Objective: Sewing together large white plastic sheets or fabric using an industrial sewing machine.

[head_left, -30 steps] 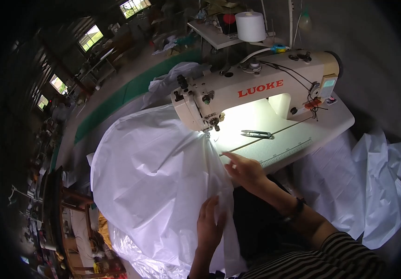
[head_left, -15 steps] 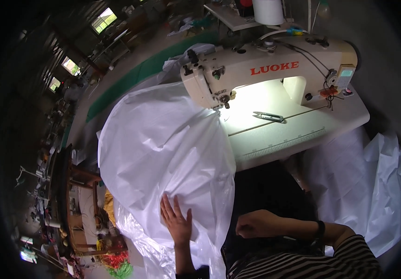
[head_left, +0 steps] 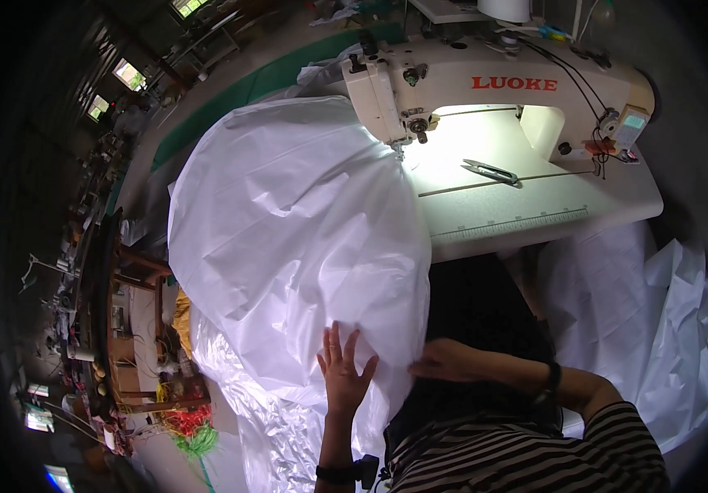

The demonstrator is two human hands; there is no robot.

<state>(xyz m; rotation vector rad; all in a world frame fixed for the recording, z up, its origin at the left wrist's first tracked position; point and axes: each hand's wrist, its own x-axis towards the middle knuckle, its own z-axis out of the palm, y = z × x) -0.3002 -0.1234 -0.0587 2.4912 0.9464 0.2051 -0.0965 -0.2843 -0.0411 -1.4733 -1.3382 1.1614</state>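
A large sheet of white, slightly shiny plastic-like fabric (head_left: 280, 222) spreads over the left side of the sewing machine (head_left: 485, 86) and hangs down toward my lap. Its upper right part gathers under the machine's needle area. My left hand (head_left: 346, 374) lies on the lower part of the sheet, fingers spread and pointing away from me. At the sheet's right edge, my right hand (head_left: 452, 360) is closed, its fingertips against that edge; they are dark and partly hidden. Thread snips (head_left: 491, 172) lie on the lit machine bed (head_left: 526, 201), right of the needle.
More white material (head_left: 666, 329) hangs at the right, below the table. A wooden frame (head_left: 136, 263) stands at the left, near red and green strands (head_left: 194, 431) on the floor. A green strip (head_left: 231, 99) runs behind the sheet. A white thread cone (head_left: 504, 8) stands behind the machine.
My left hand has slid right across the sheet. My right hand has moved up to the sheet's right edge. The machine sits higher in the picture as the view has shifted.
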